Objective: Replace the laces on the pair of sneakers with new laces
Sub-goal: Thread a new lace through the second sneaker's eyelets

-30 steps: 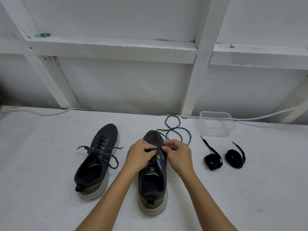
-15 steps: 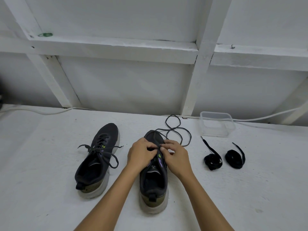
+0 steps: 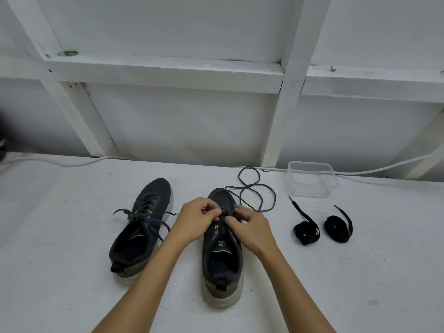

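While both hands work at the right shoe (image 3: 222, 246), I see they have crept up from mid-tongue toward the toe since a second ago — the old lace (image 3: 255, 188) trails loose beyond it. My left hand (image 3: 197, 218) and right hand (image 3: 252, 227) each pinch lace at the lowest eyelets, so unlacing looks nearly done. Left shoe (image 3: 141, 227) is laced; two new laces (image 3: 322, 228) wait coiled by a plastic tub (image 3: 312, 179).

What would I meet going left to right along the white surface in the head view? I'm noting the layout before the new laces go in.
Laced sneaker → left hand → sneaker being unlaced → right hand → first coiled black lace → second coiled black lace.
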